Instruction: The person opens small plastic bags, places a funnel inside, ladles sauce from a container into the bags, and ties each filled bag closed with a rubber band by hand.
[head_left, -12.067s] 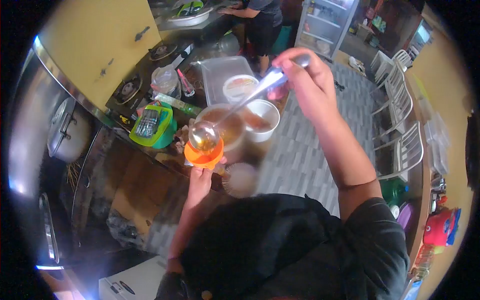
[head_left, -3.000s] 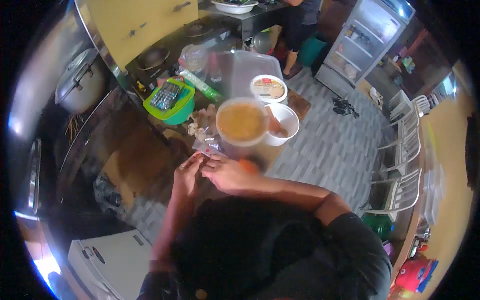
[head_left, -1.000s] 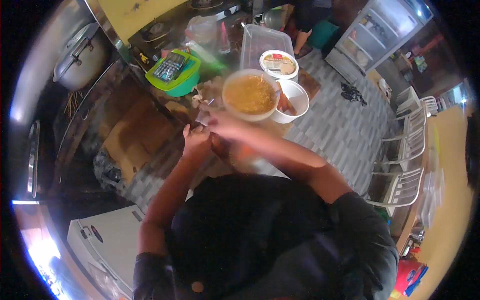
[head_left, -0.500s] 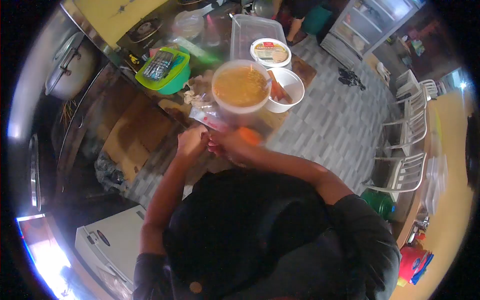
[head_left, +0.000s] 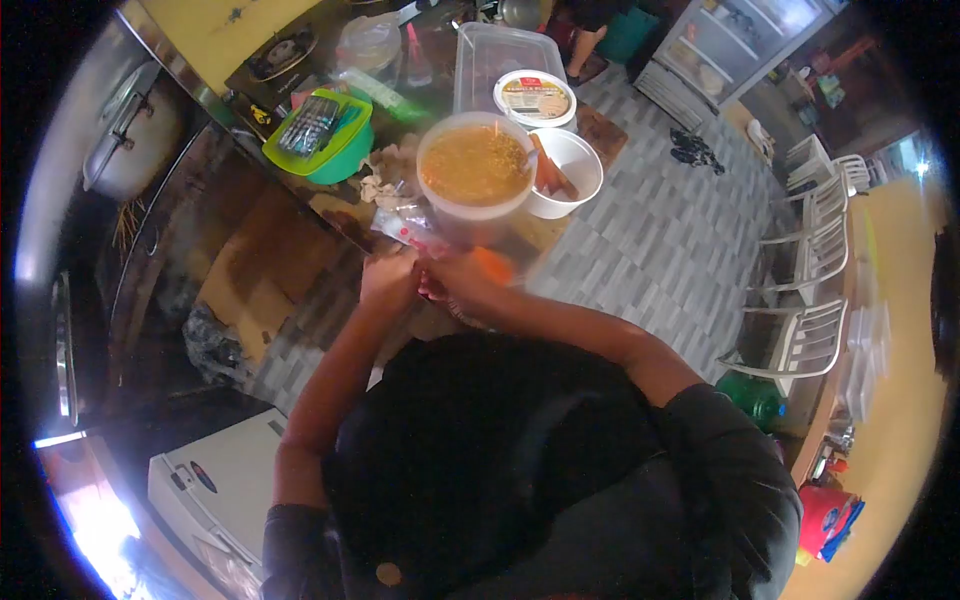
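My left hand (head_left: 390, 275) and my right hand (head_left: 456, 282) meet in front of my body, fingers closed together at the tips. Whatever they pinch is too small or hidden to make out. Just beyond them lies a clear plastic bag (head_left: 412, 232) with red print; whether my fingers touch it I cannot tell. A tall translucent tub (head_left: 476, 222) of orange-brown liquid with bits in it stands past the bag, a utensil leaning inside. Beside my right hand is an orange object (head_left: 493, 265), partly covered by the hand.
A white bucket (head_left: 592, 190) with brown pieces inside, a vanilla-labelled tub (head_left: 536, 98) and a clear bin (head_left: 508, 55) stand behind. A green basin (head_left: 345, 160) holds packed utensils. White chairs (head_left: 810, 340) line the right side. Another person's leg (head_left: 588, 45) shows at the back.
The view has shifted slightly. My hands remain together, with the left wrist turned a little and the fingers less blurred. The containers stay in place.
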